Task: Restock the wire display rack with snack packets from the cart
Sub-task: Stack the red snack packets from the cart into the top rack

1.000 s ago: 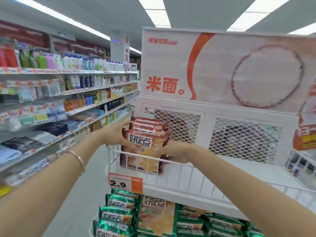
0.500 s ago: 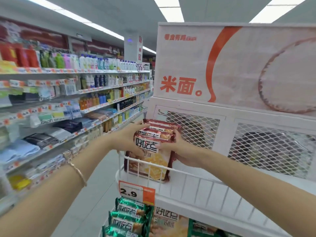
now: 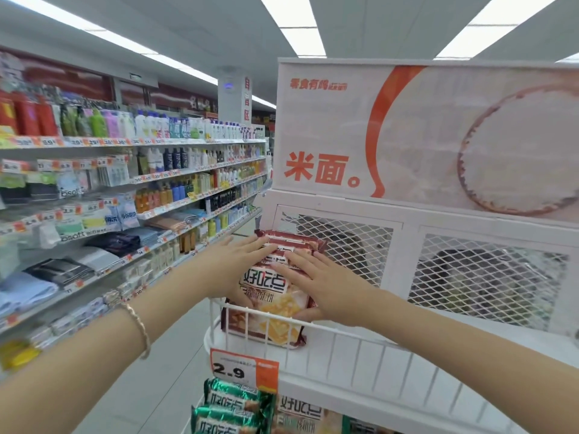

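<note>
pressing on the snack packets, standing on end in the left corner of the wire display rack, left hand at the top edge, right hand lower on the face, fingers straight.

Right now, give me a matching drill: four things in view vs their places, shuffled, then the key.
Things
1. stack of red-brown snack packets
2. green foil snack packets
3. orange-and-white 2.9 price tag
4. thin gold bracelet

Places
A. round the left wrist
B. on the front rail of the white wire display rack
C. on the tier below the price tag
D. top tier's left corner, under the left hand and right hand

Pairs: 1-D, 2-C, 3-B, 4-A
</note>
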The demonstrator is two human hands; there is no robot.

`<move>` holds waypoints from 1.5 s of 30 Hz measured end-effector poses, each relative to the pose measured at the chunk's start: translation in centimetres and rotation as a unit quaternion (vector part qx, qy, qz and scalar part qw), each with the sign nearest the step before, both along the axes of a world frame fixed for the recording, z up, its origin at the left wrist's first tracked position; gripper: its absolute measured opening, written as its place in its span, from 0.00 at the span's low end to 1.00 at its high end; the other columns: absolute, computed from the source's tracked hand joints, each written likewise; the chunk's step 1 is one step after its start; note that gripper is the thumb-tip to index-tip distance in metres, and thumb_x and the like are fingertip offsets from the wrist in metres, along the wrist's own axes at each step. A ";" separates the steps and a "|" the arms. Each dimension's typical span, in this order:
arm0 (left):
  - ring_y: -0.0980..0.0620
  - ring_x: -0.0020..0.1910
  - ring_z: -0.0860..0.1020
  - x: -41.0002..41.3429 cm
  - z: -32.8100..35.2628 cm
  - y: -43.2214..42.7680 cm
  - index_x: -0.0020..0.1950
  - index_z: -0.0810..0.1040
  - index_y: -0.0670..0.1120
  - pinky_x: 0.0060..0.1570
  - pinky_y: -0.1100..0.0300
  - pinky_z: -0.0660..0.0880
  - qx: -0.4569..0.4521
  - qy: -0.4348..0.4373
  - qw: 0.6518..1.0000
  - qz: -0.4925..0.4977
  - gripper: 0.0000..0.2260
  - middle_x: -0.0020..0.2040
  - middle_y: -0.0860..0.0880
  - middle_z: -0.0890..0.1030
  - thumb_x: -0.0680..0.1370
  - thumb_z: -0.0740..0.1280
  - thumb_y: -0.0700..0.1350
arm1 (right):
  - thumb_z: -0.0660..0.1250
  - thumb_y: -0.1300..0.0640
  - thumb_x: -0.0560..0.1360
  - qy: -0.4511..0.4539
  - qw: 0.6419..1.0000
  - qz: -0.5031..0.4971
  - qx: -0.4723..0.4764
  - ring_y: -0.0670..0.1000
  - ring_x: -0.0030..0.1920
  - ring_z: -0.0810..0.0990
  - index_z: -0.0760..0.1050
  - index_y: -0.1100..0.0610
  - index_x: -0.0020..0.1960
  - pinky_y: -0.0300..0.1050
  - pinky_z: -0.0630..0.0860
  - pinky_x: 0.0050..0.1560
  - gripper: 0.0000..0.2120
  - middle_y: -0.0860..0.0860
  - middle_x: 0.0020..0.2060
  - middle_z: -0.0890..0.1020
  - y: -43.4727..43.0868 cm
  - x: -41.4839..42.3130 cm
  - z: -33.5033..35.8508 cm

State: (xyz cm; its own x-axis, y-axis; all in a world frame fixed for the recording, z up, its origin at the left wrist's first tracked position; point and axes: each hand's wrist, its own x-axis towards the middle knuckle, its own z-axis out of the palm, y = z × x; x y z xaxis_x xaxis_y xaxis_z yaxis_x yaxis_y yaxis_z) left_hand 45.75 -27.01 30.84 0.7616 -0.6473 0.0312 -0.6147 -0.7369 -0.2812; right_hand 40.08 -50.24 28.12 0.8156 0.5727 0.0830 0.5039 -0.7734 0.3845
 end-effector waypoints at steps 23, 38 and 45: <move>0.47 0.53 0.80 -21.8 -19.0 27.1 0.63 0.77 0.43 0.50 0.58 0.72 -0.419 0.283 0.768 0.392 0.16 0.56 0.42 0.82 0.82 0.63 0.52 | 0.66 0.56 0.80 0.161 0.941 0.113 0.274 0.61 0.74 0.65 0.71 0.58 0.72 0.55 0.62 0.72 0.21 0.61 0.75 0.65 25.7 -12.5 -13.2; 0.47 0.47 0.79 -39.6 -37.9 36.8 0.57 0.79 0.44 0.47 0.57 0.73 -0.461 0.297 0.545 0.635 0.09 0.52 0.47 0.76 0.81 0.64 0.47 | 0.62 0.61 0.81 0.596 0.776 -0.142 0.150 0.57 0.55 0.80 0.73 0.67 0.68 0.46 0.76 0.53 0.17 0.61 0.59 0.79 37.8 -21.6 -40.8; 0.43 0.47 0.82 -39.5 -43.5 36.5 0.56 0.79 0.43 0.46 0.53 0.79 -0.511 0.262 0.442 0.689 0.09 0.52 0.42 0.82 0.80 0.65 0.45 | 0.63 0.57 0.82 0.652 0.634 -0.329 0.255 0.61 0.60 0.78 0.72 0.66 0.69 0.54 0.77 0.62 0.19 0.63 0.67 0.76 39.4 -19.7 -49.3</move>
